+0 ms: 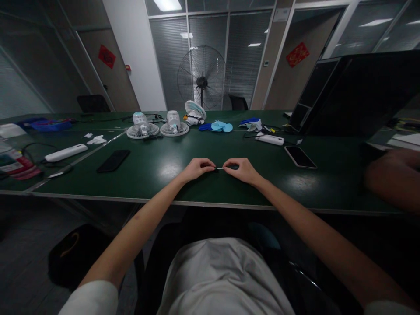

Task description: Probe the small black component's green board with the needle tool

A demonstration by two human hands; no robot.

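Both my hands rest on the dark green table (164, 175) near its front edge. My left hand (197, 168) is curled, fingertips pinched on one end of a thin, pale rod-like piece (219, 168). My right hand (241, 169) is curled too, pinching the other end, with a small dark part under its fingers. The piece is too small to name. The two hands are a few centimetres apart, knuckles up.
Two small white desk fans (142, 127) (173, 126) and a third (195, 111) lie mid-table, with blue fan blades (221, 127). Phones (113, 160) (300, 157), white power banks (65, 152) (269, 139), cables. A monitor (357, 92) at right; another person's arm (393, 177) at far right. A standing fan (201, 78) behind.
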